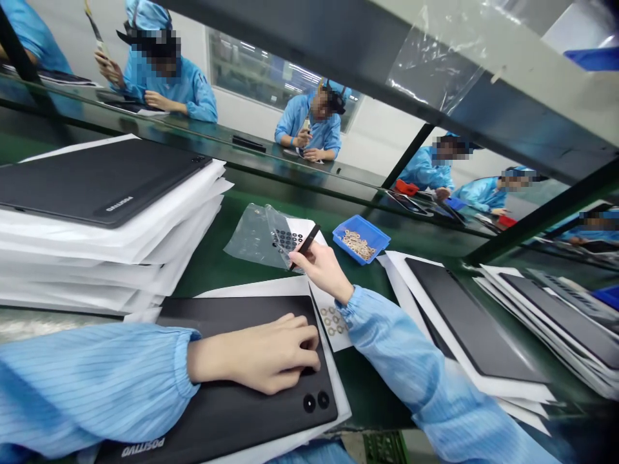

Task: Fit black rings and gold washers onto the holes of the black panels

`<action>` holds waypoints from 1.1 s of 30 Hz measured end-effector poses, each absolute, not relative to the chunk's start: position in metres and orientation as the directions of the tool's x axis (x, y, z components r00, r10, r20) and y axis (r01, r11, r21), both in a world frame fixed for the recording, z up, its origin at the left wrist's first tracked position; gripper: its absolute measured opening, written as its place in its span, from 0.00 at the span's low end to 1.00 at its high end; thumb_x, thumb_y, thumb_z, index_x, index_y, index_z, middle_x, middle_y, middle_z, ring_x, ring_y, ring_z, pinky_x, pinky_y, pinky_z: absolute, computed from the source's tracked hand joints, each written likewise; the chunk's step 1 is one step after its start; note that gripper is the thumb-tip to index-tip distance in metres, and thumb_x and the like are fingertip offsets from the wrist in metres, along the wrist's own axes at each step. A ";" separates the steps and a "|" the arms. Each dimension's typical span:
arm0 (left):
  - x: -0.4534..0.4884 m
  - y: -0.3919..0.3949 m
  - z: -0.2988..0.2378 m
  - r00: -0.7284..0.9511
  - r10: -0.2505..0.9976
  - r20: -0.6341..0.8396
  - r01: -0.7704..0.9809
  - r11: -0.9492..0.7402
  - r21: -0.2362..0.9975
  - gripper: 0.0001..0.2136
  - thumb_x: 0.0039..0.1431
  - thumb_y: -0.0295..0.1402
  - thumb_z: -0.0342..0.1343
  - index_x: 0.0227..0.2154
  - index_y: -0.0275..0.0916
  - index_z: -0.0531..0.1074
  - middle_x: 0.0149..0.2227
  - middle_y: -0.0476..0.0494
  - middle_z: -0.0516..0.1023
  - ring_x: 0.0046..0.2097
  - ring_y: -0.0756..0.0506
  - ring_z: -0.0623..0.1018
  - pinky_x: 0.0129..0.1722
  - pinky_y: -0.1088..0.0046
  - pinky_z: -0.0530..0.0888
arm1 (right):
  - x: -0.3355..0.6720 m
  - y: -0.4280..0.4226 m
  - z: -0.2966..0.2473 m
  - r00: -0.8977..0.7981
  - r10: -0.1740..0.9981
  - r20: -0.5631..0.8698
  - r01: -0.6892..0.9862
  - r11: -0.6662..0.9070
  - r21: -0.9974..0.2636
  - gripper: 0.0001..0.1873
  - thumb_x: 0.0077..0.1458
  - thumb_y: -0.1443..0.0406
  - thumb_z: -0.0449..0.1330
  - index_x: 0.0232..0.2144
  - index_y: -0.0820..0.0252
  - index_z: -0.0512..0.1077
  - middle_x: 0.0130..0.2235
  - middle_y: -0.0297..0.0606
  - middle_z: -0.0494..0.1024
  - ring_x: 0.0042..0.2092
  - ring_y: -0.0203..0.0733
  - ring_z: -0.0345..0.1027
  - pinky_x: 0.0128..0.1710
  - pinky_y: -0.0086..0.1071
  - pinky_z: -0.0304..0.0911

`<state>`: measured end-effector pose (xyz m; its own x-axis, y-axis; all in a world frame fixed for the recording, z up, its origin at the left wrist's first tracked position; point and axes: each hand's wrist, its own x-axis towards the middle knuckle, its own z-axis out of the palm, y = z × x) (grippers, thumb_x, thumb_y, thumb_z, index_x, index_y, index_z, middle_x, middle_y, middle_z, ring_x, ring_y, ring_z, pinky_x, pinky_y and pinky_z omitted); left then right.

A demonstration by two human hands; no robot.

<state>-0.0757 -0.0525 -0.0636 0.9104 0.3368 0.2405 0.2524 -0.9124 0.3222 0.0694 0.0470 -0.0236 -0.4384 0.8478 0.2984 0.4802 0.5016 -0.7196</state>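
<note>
My left hand [264, 354] rests on a dark grey tablet [232, 406] marked POSITIVO, its fingers bent and apart near the two round camera lenses. The tablet lies back up on white paper. My right hand [322, 267] is closed around black tweezers [307, 241], the tips hidden by the fingers. Beside them, a sheet of small black round pieces [289, 240] sits partly inside a clear plastic bag [251, 238]. Under my right wrist is a white sheet with several small rings [333, 320].
A tall stack of tablets and white paper [145, 238] stands at left. A blue tray [362, 225] holds small tan rings. More tablets [474, 316] on paper lie at right. A shelf beam [362, 58] crosses overhead. Several co-workers in blue sit across the bench.
</note>
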 end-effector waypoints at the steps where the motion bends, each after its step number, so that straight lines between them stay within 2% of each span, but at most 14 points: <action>1: -0.077 -0.051 -0.064 0.906 0.350 0.238 0.280 -0.917 0.284 0.10 0.57 0.23 0.52 0.41 0.40 0.71 0.41 0.44 0.70 0.38 0.45 0.68 0.42 0.68 0.65 | 0.071 0.045 -0.025 -0.437 0.852 0.289 0.482 0.493 -0.724 0.06 0.57 0.64 0.57 0.30 0.61 0.66 0.29 0.38 0.77 0.32 0.41 0.73 0.36 0.32 0.66; 4: -0.088 -0.041 -0.063 0.846 0.470 0.253 0.428 -0.880 0.204 0.10 0.60 0.25 0.47 0.42 0.37 0.70 0.41 0.41 0.71 0.40 0.42 0.68 0.42 0.66 0.65 | 0.079 0.035 -0.026 -0.496 0.825 0.273 0.530 0.536 -0.657 0.08 0.60 0.64 0.53 0.29 0.60 0.64 0.28 0.37 0.75 0.30 0.39 0.69 0.35 0.32 0.64; 6: -0.099 -0.032 -0.061 0.732 0.624 0.273 0.581 -0.782 0.226 0.10 0.62 0.26 0.45 0.42 0.36 0.69 0.42 0.40 0.71 0.42 0.41 0.68 0.44 0.64 0.66 | 0.089 0.025 -0.027 -0.538 0.810 0.235 0.603 0.564 -0.565 0.09 0.60 0.65 0.51 0.26 0.59 0.62 0.26 0.35 0.72 0.29 0.38 0.66 0.33 0.32 0.61; 9: -0.114 -0.020 -0.061 0.551 0.789 0.272 0.731 -0.613 0.299 0.08 0.64 0.30 0.46 0.41 0.35 0.68 0.39 0.40 0.71 0.41 0.41 0.70 0.41 0.65 0.67 | 0.108 0.012 -0.034 -0.474 0.868 0.149 0.735 0.483 -0.476 0.10 0.56 0.67 0.52 0.23 0.58 0.60 0.24 0.32 0.68 0.27 0.37 0.61 0.30 0.30 0.56; 13: -0.119 -0.013 -0.066 0.503 0.830 0.240 0.762 -0.557 0.329 0.09 0.64 0.35 0.47 0.33 0.37 0.68 0.32 0.44 0.71 0.36 0.43 0.71 0.36 0.67 0.67 | 0.122 0.007 -0.046 -0.359 0.928 0.103 0.805 0.364 -0.470 0.16 0.55 0.65 0.54 0.18 0.57 0.57 0.18 0.29 0.62 0.22 0.34 0.55 0.24 0.29 0.50; 16: -0.119 -0.010 -0.068 0.463 0.856 0.232 0.785 -0.517 0.342 0.08 0.64 0.36 0.47 0.37 0.37 0.67 0.38 0.41 0.71 0.41 0.40 0.71 0.41 0.63 0.67 | 0.121 0.004 -0.049 -0.358 0.934 -0.004 0.806 0.307 -0.507 0.18 0.56 0.63 0.54 0.16 0.57 0.57 0.16 0.30 0.63 0.21 0.34 0.58 0.24 0.28 0.49; 18: -0.119 -0.007 -0.069 0.425 0.878 0.220 0.801 -0.478 0.362 0.08 0.63 0.36 0.46 0.38 0.37 0.66 0.40 0.39 0.70 0.42 0.38 0.70 0.41 0.61 0.67 | 0.118 -0.001 -0.049 -0.351 0.933 -0.076 0.809 0.261 -0.526 0.18 0.56 0.62 0.54 0.16 0.57 0.58 0.16 0.31 0.65 0.21 0.35 0.59 0.24 0.29 0.50; 21: -0.118 -0.007 -0.069 0.440 0.881 0.172 0.779 -0.470 0.415 0.11 0.66 0.36 0.42 0.29 0.39 0.62 0.32 0.43 0.69 0.35 0.42 0.71 0.35 0.66 0.66 | 0.115 -0.006 -0.049 -0.302 0.946 -0.120 0.812 0.190 -0.552 0.17 0.56 0.61 0.55 0.18 0.58 0.60 0.17 0.32 0.67 0.20 0.36 0.61 0.23 0.29 0.51; 23: -0.116 -0.010 -0.070 0.458 0.876 0.152 0.755 -0.474 0.452 0.13 0.67 0.37 0.37 0.27 0.41 0.57 0.29 0.47 0.67 0.30 0.46 0.69 0.31 0.69 0.64 | 0.116 -0.008 -0.049 -0.267 0.950 -0.163 0.800 0.124 -0.587 0.16 0.55 0.60 0.55 0.18 0.58 0.60 0.17 0.32 0.67 0.20 0.36 0.61 0.22 0.29 0.51; 26: -0.113 -0.015 -0.071 0.443 0.887 0.129 0.742 -0.444 0.502 0.13 0.69 0.38 0.33 0.29 0.42 0.53 0.27 0.50 0.65 0.25 0.47 0.65 0.29 0.69 0.61 | 0.119 -0.008 -0.048 -0.292 0.919 -0.265 0.760 0.055 -0.648 0.18 0.52 0.59 0.59 0.17 0.59 0.60 0.16 0.30 0.65 0.21 0.36 0.61 0.22 0.28 0.53; 28: -0.114 -0.015 -0.068 0.429 0.898 0.094 0.736 -0.408 0.541 0.12 0.69 0.39 0.32 0.30 0.43 0.52 0.24 0.52 0.63 0.24 0.47 0.64 0.27 0.70 0.60 | 0.120 -0.009 -0.047 -0.381 0.885 -0.268 0.678 0.070 -0.732 0.16 0.48 0.57 0.63 0.19 0.60 0.64 0.19 0.29 0.66 0.24 0.36 0.63 0.24 0.28 0.56; 31: -0.119 -0.008 -0.053 0.432 0.901 0.033 0.713 -0.364 0.599 0.12 0.68 0.41 0.34 0.31 0.42 0.55 0.25 0.52 0.64 0.26 0.46 0.68 0.29 0.71 0.62 | 0.119 -0.013 -0.046 -0.527 0.842 -0.115 0.364 0.102 -0.926 0.16 0.46 0.54 0.66 0.29 0.60 0.70 0.26 0.30 0.70 0.28 0.36 0.64 0.28 0.28 0.61; 33: -0.123 -0.002 -0.038 0.473 0.881 -0.014 0.685 -0.358 0.634 0.14 0.67 0.43 0.35 0.31 0.41 0.58 0.27 0.50 0.66 0.31 0.46 0.70 0.33 0.72 0.64 | 0.117 -0.016 -0.045 -0.559 0.828 -0.042 0.163 0.060 -0.985 0.19 0.48 0.51 0.64 0.34 0.58 0.70 0.24 0.27 0.66 0.22 0.31 0.58 0.21 0.26 0.58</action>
